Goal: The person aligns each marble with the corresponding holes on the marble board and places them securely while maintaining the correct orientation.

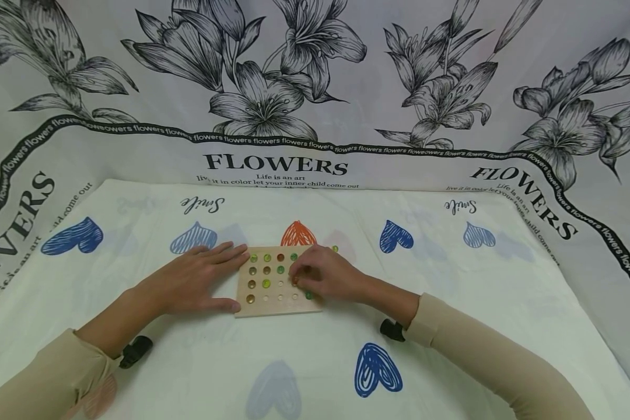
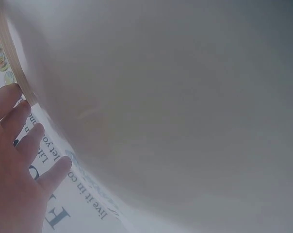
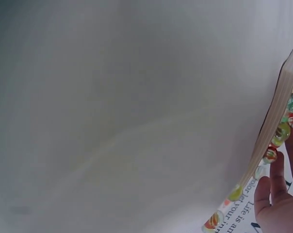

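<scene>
A flat wooden board [image 1: 273, 309] with rows of round hollows lies on the white cloth. Glass marbles [image 1: 266, 284] in green, brown and red sit in many of the hollows; the front middle ones hold none. My left hand [image 1: 199, 280] rests along the board's left edge, fingers extended, thumb at the front left corner. Over the board's right part, my right hand [image 1: 333, 274] pinches a reddish marble [image 1: 295, 281] between thumb and curled fingers, low at a hollow. That hand hides the right columns. In the right wrist view, marbles [image 3: 282, 132] rise above the board's edge [image 3: 275, 116].
Loose marbles [image 3: 213, 221] lie on the cloth beyond the board in the right wrist view; one green marble [image 1: 335, 249] shows past my right hand. The white cloth [image 1: 189, 373] has printed hearts. A flower-printed cloth [image 1: 367, 105] stands behind.
</scene>
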Available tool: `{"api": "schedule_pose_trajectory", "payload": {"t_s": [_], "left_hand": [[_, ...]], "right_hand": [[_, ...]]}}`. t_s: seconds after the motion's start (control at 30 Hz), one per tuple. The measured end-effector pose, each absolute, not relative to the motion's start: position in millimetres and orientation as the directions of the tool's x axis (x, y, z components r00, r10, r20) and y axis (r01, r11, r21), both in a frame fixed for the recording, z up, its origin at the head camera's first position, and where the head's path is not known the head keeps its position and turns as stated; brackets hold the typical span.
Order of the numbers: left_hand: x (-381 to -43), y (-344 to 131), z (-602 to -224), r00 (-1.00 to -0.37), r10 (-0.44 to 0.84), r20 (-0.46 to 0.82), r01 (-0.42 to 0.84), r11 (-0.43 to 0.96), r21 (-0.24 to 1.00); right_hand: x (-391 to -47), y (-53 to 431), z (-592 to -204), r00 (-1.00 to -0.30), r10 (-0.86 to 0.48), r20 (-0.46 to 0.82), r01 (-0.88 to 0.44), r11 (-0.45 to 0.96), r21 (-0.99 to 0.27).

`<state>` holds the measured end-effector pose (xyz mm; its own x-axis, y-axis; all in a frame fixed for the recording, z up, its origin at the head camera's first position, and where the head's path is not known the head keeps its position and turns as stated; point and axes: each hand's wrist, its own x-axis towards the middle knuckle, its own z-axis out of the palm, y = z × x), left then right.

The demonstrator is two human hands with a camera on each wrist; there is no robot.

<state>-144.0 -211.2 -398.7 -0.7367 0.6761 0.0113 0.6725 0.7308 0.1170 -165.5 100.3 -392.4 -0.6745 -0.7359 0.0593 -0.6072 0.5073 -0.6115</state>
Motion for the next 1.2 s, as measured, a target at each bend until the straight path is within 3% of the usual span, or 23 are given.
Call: {"api": "schedule_pose_trajectory", "payload": {"t_s": [0.37,0.7,0.9,1.2], "left_hand": [[-144,-211,-397,-0.737,0.675,0.016,0.672,0.731,0.122],[-144,-211,-399,-0.734,0.679,0.015,0.675,0.727,0.122],[-144,-211,-398,-0.733,0.680,0.016,0.677,0.726,0.124],[-144,-211,-398,-0.735,0.678,0.013,0.674,0.728,0.127]], "right_hand": [[-167,101,-391,-0.681,-0.730,0.057,-0.607,0.519,-0.602],[-177,125,-390,-0.780,-0.617,0.107,-0.525,0.550,-0.650],[-187,145,-391,-0.853,-0.517,0.072,-0.424,0.606,-0.673],[-200,165,-398,-0.868,-0.495,0.042,-0.390,0.628,-0.673]]}}
